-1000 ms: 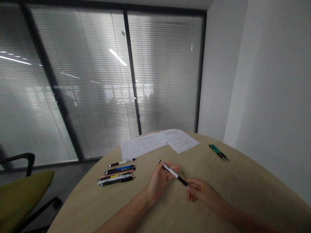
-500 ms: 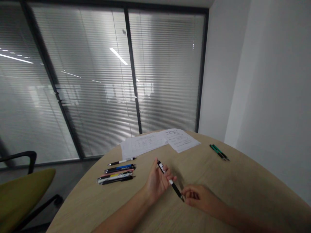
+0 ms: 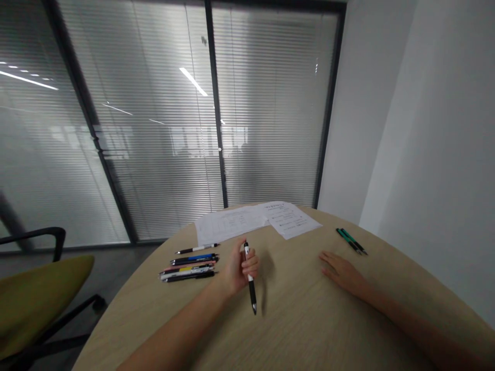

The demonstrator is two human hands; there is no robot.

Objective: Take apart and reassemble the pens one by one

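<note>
My left hand (image 3: pixel 240 269) is closed around a black and white pen (image 3: pixel 252 291), its tip pointing down toward me and the thumb near its top end. Fingers stretched out, my right hand (image 3: pixel 342 273) rests low over the table and holds nothing. Two green and black pens (image 3: pixel 350 240) lie side by side beyond it. Left of my left hand lies a row of several pens (image 3: pixel 191 268) in blue, pink, yellow, white and black. A single black and white pen (image 3: pixel 197 249) lies a little behind that row.
Printed paper sheets (image 3: pixel 232 222) overlap at the far edge of the round wooden table (image 3: pixel 294 330). A chair with a yellow-green seat (image 3: pixel 42 296) stands at the left. Behind the table is a glass partition with blinds (image 3: pixel 270 113); a white wall (image 3: pixel 436 129) rises at the right.
My right hand has moved away from the pen's tip, out to the right, and its fingers have straightened. The pen in my left hand has turned more upright. The camera view has shifted slightly.
</note>
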